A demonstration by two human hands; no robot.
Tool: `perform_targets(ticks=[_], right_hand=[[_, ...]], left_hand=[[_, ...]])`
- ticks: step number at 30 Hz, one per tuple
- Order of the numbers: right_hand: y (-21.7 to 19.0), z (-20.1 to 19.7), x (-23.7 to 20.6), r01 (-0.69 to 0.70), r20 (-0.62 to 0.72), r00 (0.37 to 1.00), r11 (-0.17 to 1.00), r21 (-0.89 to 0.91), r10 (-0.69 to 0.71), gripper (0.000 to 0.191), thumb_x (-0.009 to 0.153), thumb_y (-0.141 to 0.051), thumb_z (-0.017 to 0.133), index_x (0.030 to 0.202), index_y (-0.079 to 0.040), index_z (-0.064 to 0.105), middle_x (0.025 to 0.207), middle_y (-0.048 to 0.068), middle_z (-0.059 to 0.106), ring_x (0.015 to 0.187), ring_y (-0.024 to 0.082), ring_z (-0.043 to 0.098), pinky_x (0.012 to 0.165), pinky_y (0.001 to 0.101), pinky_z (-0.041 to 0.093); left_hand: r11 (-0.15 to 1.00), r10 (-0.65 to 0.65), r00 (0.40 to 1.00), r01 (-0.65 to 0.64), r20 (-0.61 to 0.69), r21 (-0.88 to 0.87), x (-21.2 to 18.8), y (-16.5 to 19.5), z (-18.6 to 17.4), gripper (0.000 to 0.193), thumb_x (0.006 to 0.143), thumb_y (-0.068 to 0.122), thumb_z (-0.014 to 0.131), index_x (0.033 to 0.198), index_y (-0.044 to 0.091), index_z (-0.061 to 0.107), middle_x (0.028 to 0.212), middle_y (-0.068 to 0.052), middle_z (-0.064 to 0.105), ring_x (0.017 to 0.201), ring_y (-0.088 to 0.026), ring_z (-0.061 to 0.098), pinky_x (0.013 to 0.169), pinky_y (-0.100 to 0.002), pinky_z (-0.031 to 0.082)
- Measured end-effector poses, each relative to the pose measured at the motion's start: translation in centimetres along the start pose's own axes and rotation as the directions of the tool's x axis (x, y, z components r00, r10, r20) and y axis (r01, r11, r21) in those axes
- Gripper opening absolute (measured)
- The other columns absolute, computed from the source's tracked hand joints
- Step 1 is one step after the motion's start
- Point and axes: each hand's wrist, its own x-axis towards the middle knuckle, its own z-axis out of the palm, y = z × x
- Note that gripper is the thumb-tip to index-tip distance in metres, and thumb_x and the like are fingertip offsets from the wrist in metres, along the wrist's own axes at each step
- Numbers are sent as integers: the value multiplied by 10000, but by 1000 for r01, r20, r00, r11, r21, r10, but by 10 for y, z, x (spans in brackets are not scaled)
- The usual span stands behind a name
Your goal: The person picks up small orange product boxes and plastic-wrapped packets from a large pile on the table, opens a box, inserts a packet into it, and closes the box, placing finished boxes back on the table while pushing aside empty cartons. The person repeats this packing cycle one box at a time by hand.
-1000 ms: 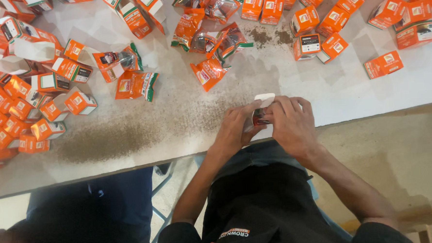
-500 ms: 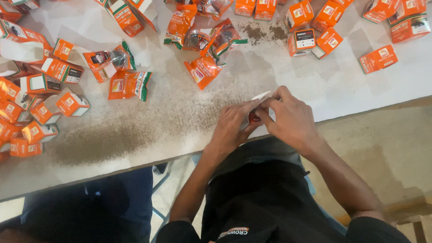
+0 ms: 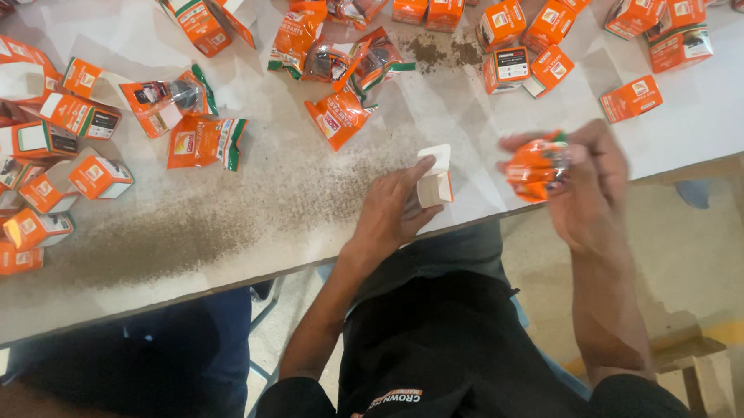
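My left hand (image 3: 393, 208) holds a small open carton (image 3: 434, 181) with its white flap up, at the near edge of the white table (image 3: 246, 206). My right hand (image 3: 587, 183) is off to the right, past the table's edge, gripping a crumpled orange packet (image 3: 537, 168). The two hands are apart, about a hand's width between them.
Orange cartons (image 3: 635, 97) lie scattered along the far and left parts of the table, with several orange packets (image 3: 206, 141) among them. Dark powder (image 3: 156, 235) is spread over the near tabletop. A person in dark blue clothing (image 3: 145, 369) is at the lower left.
My hands were together over one small item at the table edge; now they have separated, the right hand carrying the orange packet rightward and the left keeping the carton.
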Motion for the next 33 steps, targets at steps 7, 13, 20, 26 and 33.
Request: perform_targets(ticks=[7, 13, 20, 26, 33], right_hand=[[18, 16, 25, -151, 370, 665, 602, -784, 648, 402, 929, -166, 513, 1305, -95, 637, 713, 200, 632, 636, 413, 608, 630, 543, 469], [28, 53, 36, 483, 279, 643, -95, -871, 713, 320, 915, -349, 572, 1207, -228, 622, 780, 135, 716, 735, 391, 699, 679, 537, 558], [29, 30, 8, 419, 423, 880, 65, -905, 216, 288, 900, -349, 708, 1135, -184, 730, 722, 62, 701, 672, 300, 709, 574, 439, 554], [46, 29, -15, 160, 167, 986, 400, -902, -19, 270, 895, -239, 795, 1146, -140, 777, 771, 60, 725, 593, 181, 666, 574, 303, 540], [35, 5, -9, -78, -179, 983, 959, -271, 29, 285, 1000, -225, 608, 1166, 6, 621, 933, 28, 717, 775, 118, 723, 713, 275, 597]], left_hand=[[999, -39, 997, 41, 60, -27, 3, 7, -7, 763, 833, 246, 872, 1486, 155, 489, 1284, -70, 674, 1192, -289, 652, 1024, -442, 473], [999, 30, 997, -28, 75, -22, 6, 8, -10, 709, 825, 224, 845, 1447, 150, 512, 1372, -79, 672, 1214, -289, 645, 1038, -441, 468], [999, -39, 999, 39, -11, -13, 4, 13, -9, 566, 810, 250, 875, 1322, 164, 648, 1241, -71, 691, 1151, -283, 662, 998, -423, 516], [1000, -30, 1000, 30, 8, -6, 4, 12, -4, 575, 815, 259, 879, 1333, 167, 648, 1222, -51, 710, 1141, -267, 672, 995, -409, 511], [999, -38, 999, 39, 36, -9, 3, 8, -6, 664, 801, 262, 887, 1396, 175, 603, 1288, -36, 703, 1122, -247, 672, 952, -394, 476]])
